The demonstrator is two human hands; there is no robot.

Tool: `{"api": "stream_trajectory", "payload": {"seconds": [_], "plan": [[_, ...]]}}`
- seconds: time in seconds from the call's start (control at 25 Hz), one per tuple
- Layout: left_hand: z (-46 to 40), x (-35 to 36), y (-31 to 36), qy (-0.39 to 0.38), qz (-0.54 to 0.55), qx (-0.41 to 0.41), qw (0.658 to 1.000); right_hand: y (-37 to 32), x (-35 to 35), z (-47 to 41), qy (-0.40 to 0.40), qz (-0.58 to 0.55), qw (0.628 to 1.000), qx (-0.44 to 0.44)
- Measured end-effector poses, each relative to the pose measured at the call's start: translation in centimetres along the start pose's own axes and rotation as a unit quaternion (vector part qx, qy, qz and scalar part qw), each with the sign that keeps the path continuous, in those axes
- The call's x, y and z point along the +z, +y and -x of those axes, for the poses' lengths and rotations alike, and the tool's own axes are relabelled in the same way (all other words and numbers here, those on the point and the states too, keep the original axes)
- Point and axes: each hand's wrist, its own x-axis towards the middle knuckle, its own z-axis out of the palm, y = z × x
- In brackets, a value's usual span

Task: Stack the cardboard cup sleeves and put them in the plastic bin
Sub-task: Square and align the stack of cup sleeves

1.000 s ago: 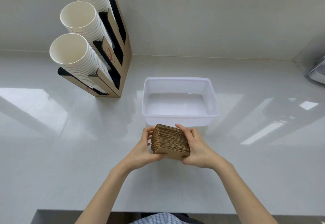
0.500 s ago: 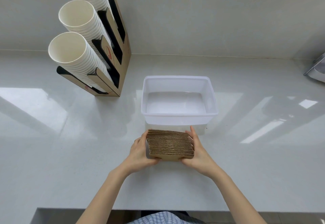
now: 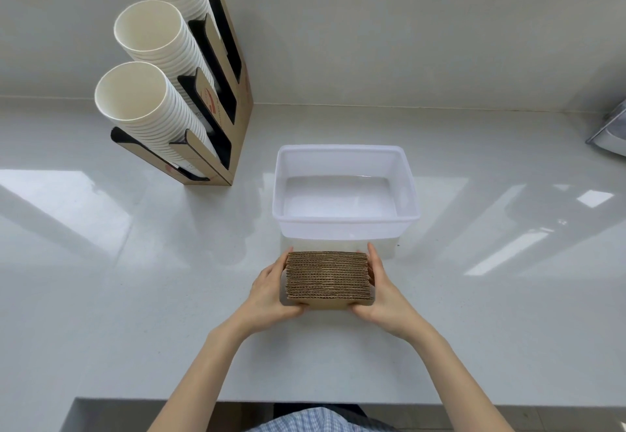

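Two hands clamp the sleeve stack [image 3: 328,275] betw. them: left hand [image 3: 269,292] on its left end, right hand [image 3: 384,296] on its right, each grip clenched on it. Stack is brown corrugated cardboard, edges up, near worktop [image 3: 135,296] front edge, just before empty clear bin [image 3: 345,225].

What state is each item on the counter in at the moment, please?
stack of cup sleeves: squared up, outside the bin.
left hand: gripping the stack's left end.
right hand: gripping its right end.
plastic bin: open, empty.
cup dispenser: three columns loaded with paper cups.
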Motion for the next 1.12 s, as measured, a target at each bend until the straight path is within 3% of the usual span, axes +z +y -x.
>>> {"api": "stream_trajectory", "payload": {"seconds": [0.32,0.72,0.96,1.12], "plan": [[-0.3,-0.1,0.5,0.049,0.027,0.031,0.998,0.3,-0.9,-0.1,0.066,0.012,0.997,-0.032],[-0.4,0.2,0.9,0.022,0.019,0.008,1.0,0.0,-0.9,0.0,0.037,-0.003,0.999,-0.005],[0.2,-1.0,1.3,-0.016,0.105,0.02,0.994,-0.8,-2.1,0.7,0.004,-0.029,0.999,-0.015],[0.8,-2.1,3.0,-0.029,0.198,0.015,0.98,-2.9,-2.3,1.0,-0.001,-0.109,0.994,-0.024]]}}
